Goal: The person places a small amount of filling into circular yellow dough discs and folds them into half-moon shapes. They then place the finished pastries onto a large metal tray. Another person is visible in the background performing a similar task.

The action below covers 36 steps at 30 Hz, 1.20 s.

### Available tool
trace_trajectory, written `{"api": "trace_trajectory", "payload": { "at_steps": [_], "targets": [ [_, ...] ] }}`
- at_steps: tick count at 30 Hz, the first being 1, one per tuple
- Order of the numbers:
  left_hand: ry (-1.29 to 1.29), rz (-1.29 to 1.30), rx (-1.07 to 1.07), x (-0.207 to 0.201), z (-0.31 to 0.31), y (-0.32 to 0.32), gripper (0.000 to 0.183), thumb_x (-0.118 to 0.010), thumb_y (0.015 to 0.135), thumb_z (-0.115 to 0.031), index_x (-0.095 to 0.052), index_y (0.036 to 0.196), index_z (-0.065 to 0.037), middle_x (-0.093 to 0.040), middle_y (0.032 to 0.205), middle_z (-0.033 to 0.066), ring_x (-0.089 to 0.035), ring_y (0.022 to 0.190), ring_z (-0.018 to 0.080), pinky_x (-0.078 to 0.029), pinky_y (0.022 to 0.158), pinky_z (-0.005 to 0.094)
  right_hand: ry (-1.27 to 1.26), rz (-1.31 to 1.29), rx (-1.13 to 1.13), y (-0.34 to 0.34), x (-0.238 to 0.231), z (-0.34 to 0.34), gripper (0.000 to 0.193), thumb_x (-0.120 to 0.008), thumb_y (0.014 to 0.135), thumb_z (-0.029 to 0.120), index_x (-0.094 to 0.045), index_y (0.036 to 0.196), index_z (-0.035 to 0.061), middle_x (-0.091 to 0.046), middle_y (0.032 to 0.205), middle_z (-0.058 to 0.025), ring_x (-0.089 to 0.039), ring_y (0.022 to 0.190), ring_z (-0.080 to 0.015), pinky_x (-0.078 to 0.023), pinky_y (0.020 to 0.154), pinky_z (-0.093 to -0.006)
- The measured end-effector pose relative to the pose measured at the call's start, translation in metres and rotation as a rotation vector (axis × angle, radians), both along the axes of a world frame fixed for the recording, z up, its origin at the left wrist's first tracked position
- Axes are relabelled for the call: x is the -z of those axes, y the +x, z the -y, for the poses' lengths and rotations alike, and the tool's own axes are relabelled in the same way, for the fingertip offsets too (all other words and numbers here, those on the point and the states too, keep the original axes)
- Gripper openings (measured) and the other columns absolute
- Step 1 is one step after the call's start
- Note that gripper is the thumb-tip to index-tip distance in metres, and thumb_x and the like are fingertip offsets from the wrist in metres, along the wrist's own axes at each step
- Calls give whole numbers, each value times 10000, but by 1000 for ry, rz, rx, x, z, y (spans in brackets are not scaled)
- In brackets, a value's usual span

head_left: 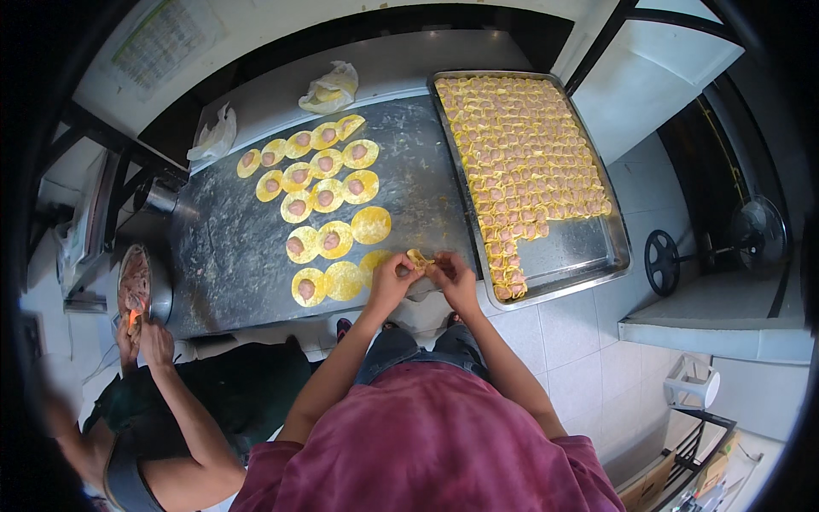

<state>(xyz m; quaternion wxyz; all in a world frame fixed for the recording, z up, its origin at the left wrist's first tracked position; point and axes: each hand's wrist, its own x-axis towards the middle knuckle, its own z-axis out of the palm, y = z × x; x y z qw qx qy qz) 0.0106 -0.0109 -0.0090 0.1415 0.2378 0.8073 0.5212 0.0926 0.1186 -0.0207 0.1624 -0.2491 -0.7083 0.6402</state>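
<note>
Yellow dough showed in the head view: a small dumpling (417, 256) sat at the dark table's (409, 162) near edge, pinched in the fingertips of the left hand (392, 280) and the right hand (457, 277), both with fingers curled in. Just right, a shallow metal tray (559, 263) held tight rows of meat-topped dumplings (520, 145), its near right part bare. At far left, a metal bowl (161, 288) contained pinkish meat filling (135, 275), a co-worker's hand (157, 344) beside it. Round wrappers (343, 280), many bearing meat, lay between.
</note>
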Motion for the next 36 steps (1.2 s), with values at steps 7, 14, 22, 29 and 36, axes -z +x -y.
{"api": "trace_trajectory", "payload": {
  "at_steps": [7,14,22,29,36],
  "targets": [
    [165,216,-27,-13,11,6,194,-703,686,-18,-549,800,9,-613,789,98,-631,794,196,-494,671,291,633,-77,-138,7,-3,-3,152,-595,699,-5,-592,848,27,-590,830,-123,-576,813,-340,-472,688,-387],
    [-318,-212,100,-17,9,8,154,-651,686,-19,-568,816,-3,-587,874,126,-603,732,290,-483,642,366,629,105,-202,-2,-16,-3,197,-583,687,-19,-583,877,32,-602,867,-127,-584,823,-351,-474,680,-403],
    [-228,-192,103,-1,5,9,159,-640,673,-2,-558,809,-14,-575,845,117,-589,753,300,-472,644,384,648,-24,-246,3,-21,-1,323,-653,633,-4,-602,949,37,-609,891,-119,-603,789,-328,-494,682,-380],
    [-35,15,144,-17,2,12,327,-648,689,2,-518,987,-37,-604,904,164,-627,745,303,-500,645,375,652,16,-347,0,-19,-20,260,-665,637,21,-616,891,40,-609,885,-111,-605,774,-319,-494,671,-375],
    [-212,-155,157,-14,-2,7,282,-650,698,-19,-564,966,-26,-625,807,182,-627,767,313,-495,650,380,644,-33,-311,1,-25,-17,280,-655,641,7,-613,915,42,-594,912,-118,-601,772,-328,-492,668,-383]
  ]
}}
